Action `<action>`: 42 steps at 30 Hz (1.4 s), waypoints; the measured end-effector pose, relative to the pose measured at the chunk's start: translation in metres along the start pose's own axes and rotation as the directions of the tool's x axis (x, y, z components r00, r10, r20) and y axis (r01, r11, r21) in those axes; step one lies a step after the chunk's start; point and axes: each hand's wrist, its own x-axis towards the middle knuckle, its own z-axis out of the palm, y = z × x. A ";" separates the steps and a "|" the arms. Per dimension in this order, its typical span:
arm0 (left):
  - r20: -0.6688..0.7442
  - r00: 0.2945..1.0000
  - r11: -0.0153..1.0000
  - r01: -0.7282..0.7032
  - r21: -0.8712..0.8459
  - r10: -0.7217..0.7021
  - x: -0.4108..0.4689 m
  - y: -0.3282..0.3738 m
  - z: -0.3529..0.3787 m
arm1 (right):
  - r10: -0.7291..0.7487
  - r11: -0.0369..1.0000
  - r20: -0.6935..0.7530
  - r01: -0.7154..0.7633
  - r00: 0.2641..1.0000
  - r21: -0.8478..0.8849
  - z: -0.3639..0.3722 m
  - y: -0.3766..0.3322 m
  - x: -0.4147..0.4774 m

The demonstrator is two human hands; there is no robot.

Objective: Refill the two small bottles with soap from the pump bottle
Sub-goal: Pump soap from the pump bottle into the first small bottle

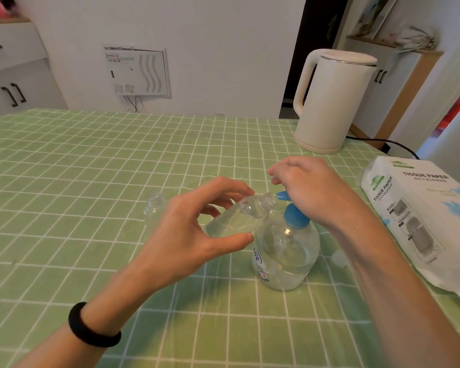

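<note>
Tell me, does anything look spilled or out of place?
Nothing stands out. The small bottle in the left hand lies tilted, mouth at the spout of the pump bottle, but no soap shows on the tablecloth.

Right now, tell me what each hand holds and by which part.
The left hand grips the tilted small bottle by its body. The right hand curls over the blue pump head of the pump bottle.

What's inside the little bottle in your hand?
Pale, see-through soap lies along the tilted small bottle, held by the left hand. Its neck looks empty. The hand hides its bottom end.
</note>
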 end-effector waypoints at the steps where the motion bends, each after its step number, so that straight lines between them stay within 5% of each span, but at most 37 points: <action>1: -0.001 1.000 1.000 0.001 0.001 -0.001 0.000 0.000 0.000 | -0.003 1.000 0.002 0.003 1.000 0.004 0.000 -0.001 0.000; 42: 0.005 1.000 1.000 -0.010 0.004 0.010 0.000 -0.004 0.001 | 0.017 1.000 -0.009 -0.017 1.000 0.010 0.001 0.002 0.000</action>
